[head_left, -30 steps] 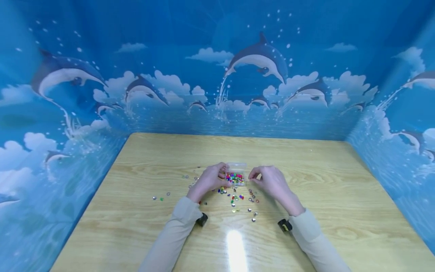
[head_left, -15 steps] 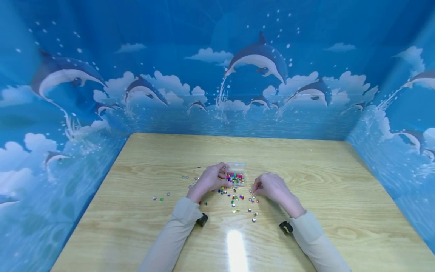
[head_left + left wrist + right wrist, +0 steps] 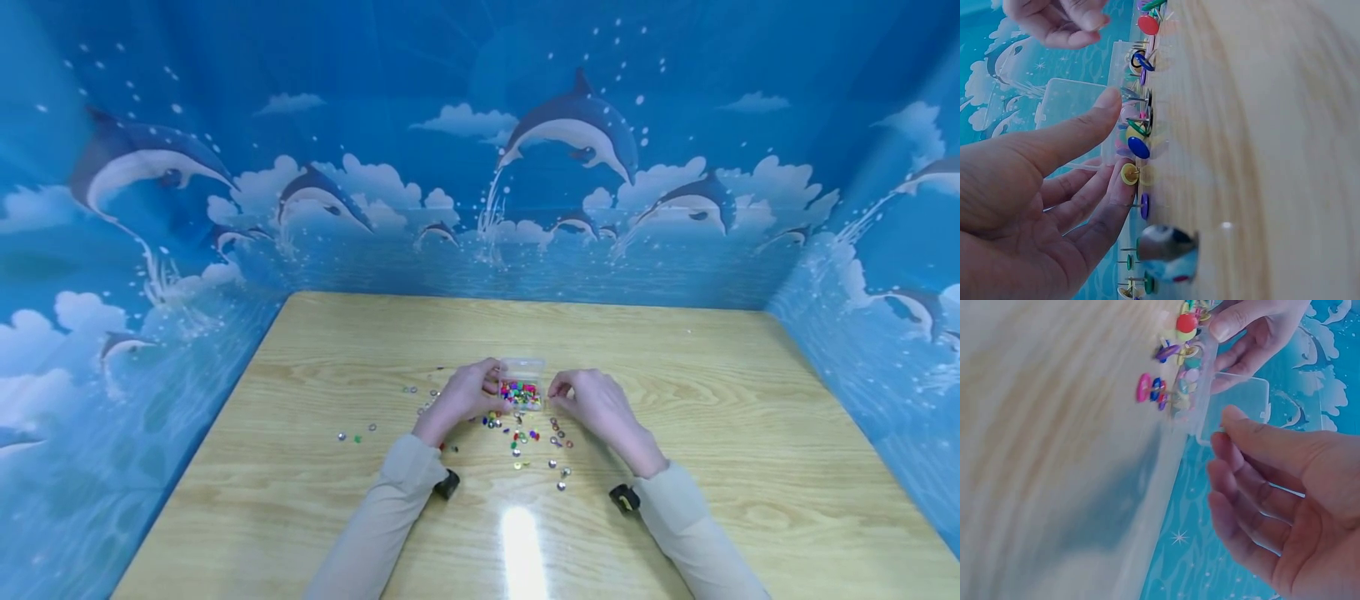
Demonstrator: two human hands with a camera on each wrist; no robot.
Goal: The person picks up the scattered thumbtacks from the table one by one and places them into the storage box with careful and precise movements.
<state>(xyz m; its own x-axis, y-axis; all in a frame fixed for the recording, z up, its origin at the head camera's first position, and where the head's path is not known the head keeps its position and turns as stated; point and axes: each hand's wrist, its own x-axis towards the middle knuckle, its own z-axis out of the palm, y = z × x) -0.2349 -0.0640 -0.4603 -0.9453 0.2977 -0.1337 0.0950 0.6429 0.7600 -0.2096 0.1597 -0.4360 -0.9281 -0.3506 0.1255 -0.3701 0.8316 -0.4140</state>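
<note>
A small clear plastic box point(image 3: 520, 407) with its lid point(image 3: 1072, 103) raised stands mid-table, filled with bright thumbtacks point(image 3: 517, 390). My left hand point(image 3: 468, 390) holds the box at its left side, thumb near the front edge and fingers behind. Just off the box's right side is my right hand point(image 3: 596, 402), thumb and index fingertips brought together. Between those tips is a tiny thumbtack, almost wholly hidden in the right wrist view, where the other fingers of the right hand point(image 3: 1272, 487) curl loosely. A blue thumbtack point(image 3: 1139, 147) and a yellow thumbtack point(image 3: 1129, 174) lie near the left fingers.
Loose thumbtacks point(image 3: 561, 486) are scattered in front of the box, with more point(image 3: 342, 437) off to the left. The wooden table point(image 3: 712, 417) is walled by a blue dolphin-print cloth point(image 3: 375, 125) at the back and sides.
My right hand dipped to the loose thumbtacks right of the box half a second ago, and is now back up beside the box. The left hand and box have stayed put.
</note>
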